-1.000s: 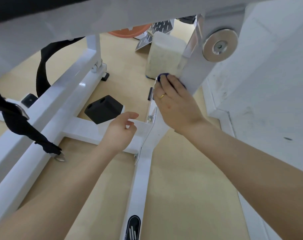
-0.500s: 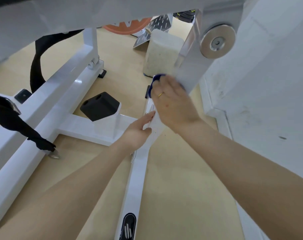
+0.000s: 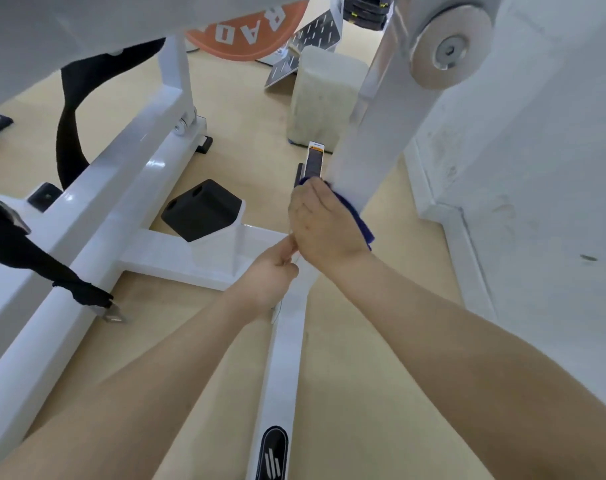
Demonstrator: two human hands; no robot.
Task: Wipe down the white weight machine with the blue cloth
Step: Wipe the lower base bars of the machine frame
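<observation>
The white weight machine [image 3: 128, 188] spreads over the wooden floor as white steel beams, with an upright post [image 3: 374, 133] at centre right. My right hand [image 3: 324, 226] holds the blue cloth [image 3: 362, 223] against the lower end of that post; most of the cloth is hidden under my palm. Just below it, my left hand [image 3: 270, 275] rests with curled fingers on the floor rail [image 3: 286, 341] where the cross beam joins it. Whether it grips the rail is unclear.
A black rubber block [image 3: 202, 209] sits on the cross beam. Black straps [image 3: 69, 133] hang at the left, one ending in a metal buckle [image 3: 112, 315]. A pale foam block [image 3: 320, 102], an orange weight plate [image 3: 246, 32] and a white wall [image 3: 536, 168] surround the post.
My right hand and the cloth slid down the post from higher up to its lower end. My left hand moved right along the cross beam to the floor rail.
</observation>
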